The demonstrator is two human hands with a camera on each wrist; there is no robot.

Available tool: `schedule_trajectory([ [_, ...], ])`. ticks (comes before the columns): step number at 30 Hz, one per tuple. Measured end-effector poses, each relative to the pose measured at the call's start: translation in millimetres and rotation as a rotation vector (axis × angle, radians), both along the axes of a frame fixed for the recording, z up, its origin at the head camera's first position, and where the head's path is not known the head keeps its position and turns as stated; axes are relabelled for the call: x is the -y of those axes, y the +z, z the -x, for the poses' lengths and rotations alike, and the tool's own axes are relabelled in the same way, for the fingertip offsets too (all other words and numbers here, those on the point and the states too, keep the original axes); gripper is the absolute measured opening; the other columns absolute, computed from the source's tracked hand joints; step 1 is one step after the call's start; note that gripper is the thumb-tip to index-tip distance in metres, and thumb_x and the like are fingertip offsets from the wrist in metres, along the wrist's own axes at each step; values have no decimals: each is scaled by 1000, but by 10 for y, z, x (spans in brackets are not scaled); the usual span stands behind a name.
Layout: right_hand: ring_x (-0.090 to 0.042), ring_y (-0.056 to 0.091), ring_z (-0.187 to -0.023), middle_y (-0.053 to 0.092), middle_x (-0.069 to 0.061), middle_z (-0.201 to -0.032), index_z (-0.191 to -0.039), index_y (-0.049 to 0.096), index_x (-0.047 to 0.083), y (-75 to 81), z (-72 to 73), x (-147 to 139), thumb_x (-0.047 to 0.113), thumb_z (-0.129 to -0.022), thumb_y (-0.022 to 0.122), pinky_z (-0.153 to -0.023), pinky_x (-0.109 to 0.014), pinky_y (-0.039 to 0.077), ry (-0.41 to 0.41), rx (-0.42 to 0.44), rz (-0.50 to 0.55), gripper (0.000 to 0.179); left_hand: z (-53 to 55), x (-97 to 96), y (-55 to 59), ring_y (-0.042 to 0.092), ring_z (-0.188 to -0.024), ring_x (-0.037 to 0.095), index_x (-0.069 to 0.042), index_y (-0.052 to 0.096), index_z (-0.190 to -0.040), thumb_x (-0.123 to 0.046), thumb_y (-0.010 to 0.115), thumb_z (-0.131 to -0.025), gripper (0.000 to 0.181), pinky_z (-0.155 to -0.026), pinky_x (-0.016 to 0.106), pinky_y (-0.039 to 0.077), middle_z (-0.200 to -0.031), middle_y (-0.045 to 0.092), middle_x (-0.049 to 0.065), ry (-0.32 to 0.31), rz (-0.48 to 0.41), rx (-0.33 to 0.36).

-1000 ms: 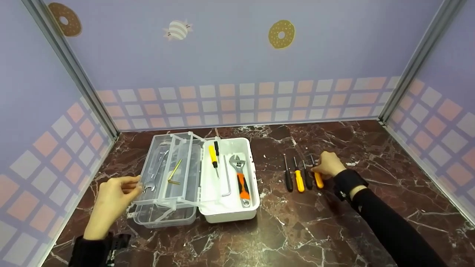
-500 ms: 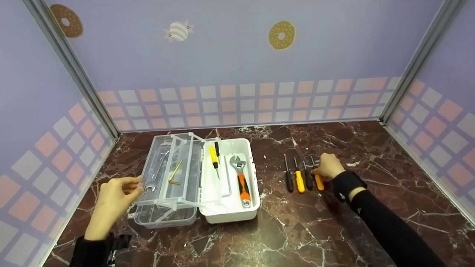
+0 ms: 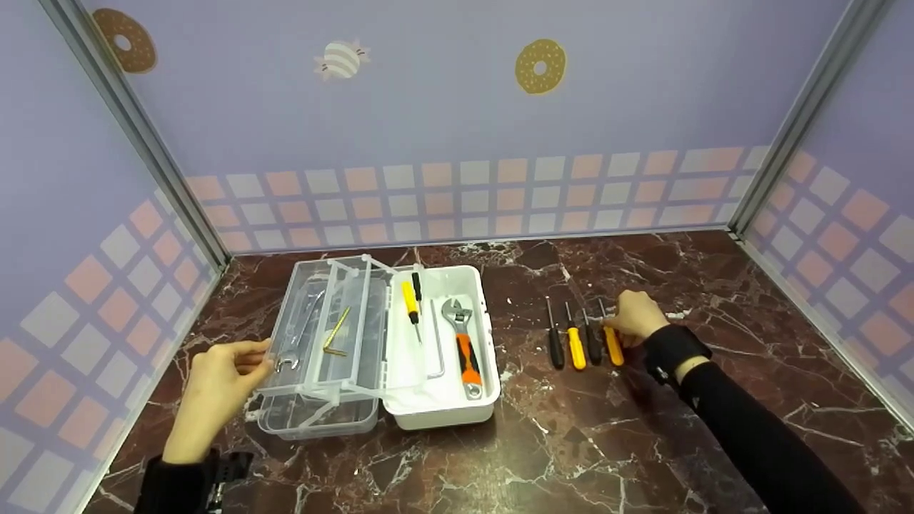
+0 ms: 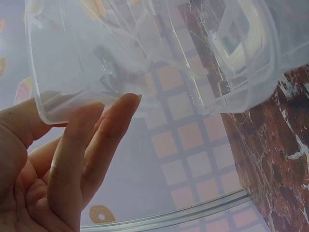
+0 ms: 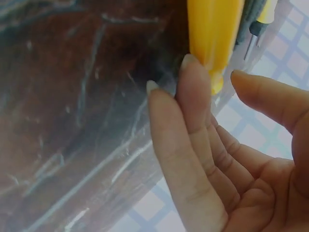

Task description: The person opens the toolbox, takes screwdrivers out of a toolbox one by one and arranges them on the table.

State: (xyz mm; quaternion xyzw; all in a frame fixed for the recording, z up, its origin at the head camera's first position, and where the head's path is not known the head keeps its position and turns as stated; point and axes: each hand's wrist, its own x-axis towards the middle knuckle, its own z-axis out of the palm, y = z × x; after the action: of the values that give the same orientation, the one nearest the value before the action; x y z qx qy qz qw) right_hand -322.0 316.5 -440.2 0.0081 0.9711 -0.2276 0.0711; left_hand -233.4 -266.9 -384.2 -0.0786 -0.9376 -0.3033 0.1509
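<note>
At the left, my left hand (image 3: 221, 378) pinches the outer edge of the toolbox's clear plastic tray (image 4: 53, 104) between thumb and fingers. A wrench (image 3: 289, 360) and a gold hex key (image 3: 338, 333) lie in the clear trays. On the right, my right hand (image 3: 635, 318) is at the last screwdriver of a row, one with a yellow-orange handle (image 3: 614, 348). In the right wrist view the fingertips are right at that handle (image 5: 212, 29), while the thumb stands apart from it. To its left lie two black screwdrivers (image 3: 593, 345) and a yellow one (image 3: 576, 348).
The white toolbox base (image 3: 439, 414) stands open beside the clear trays. Inside are an adjustable wrench (image 3: 468, 353), a silver hex key (image 3: 439, 350) and small screwdrivers (image 3: 410, 296). Patterned walls (image 3: 457, 193) enclose the marbled table (image 3: 528, 457).
My right hand has shifted slightly up and right, uncovering more of the end screwdriver's handle. My left hand keeps its place on the clear tray.
</note>
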Motion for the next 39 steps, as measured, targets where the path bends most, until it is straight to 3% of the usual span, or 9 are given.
schedule_trajectory([
  [6,-21,61,-47,62,-8,-54,-65,64,2,80,-26,59,22,-91,69,-43,-31,50,-33,-46,-120,33,-2,-4,-8,75,-83,35,7,71,-109,-3,71,-84,27,-69,31,62,-97,74,24,7,4,-14],
  [12,-36,66,-69,66,-17,-75,-72,62,3,113,-25,132,25,-90,70,-57,-47,52,-46,-145,-223,29,-4,-7,-1,75,-84,35,8,71,-108,-3,72,-84,26,-70,33,62,-98,74,24,13,2,-15],
  [16,-41,67,-77,69,-23,-86,-85,67,0,121,-30,189,23,-90,71,-64,-55,55,-36,-210,-245,24,-4,-4,3,75,-85,36,8,71,-108,-3,72,-84,26,-70,34,62,-100,74,24,14,8,1],
  [20,-47,66,-87,69,-29,-98,-105,63,-5,105,-41,251,23,-92,68,-67,-59,56,-1,-304,-264,30,-4,-1,1,75,-86,35,8,71,-109,-3,72,-85,26,-68,32,62,-100,74,24,13,16,6],
  [23,-49,61,-108,65,-32,-116,-124,57,-6,76,-30,293,26,-96,63,-81,-62,55,32,-368,-273,42,-4,0,3,75,-86,35,7,71,-109,-4,72,-85,27,-67,30,62,-99,74,23,14,19,5],
  [28,-47,34,-142,42,-29,-150,-148,39,0,24,5,347,29,-101,53,-110,-69,33,102,-396,-240,57,-10,3,1,75,-86,35,7,70,-110,-4,72,-85,28,-68,30,62,-99,74,24,13,11,16],
  [33,-42,17,-151,22,-20,-163,-155,28,7,-33,11,414,29,-102,52,-115,-72,20,193,-413,-208,62,-7,-3,-6,75,-86,35,8,70,-109,-3,72,-84,27,-70,33,62,-100,74,24,13,7,10],
  [39,-36,15,-153,17,-12,-166,-158,22,14,-56,2,603,34,-103,48,-119,-69,12,290,-413,-229,63,-5,-7,-3,74,-84,36,8,70,-108,-2,71,-84,27,-67,32,62,-98,74,25,5,9,-5],
])
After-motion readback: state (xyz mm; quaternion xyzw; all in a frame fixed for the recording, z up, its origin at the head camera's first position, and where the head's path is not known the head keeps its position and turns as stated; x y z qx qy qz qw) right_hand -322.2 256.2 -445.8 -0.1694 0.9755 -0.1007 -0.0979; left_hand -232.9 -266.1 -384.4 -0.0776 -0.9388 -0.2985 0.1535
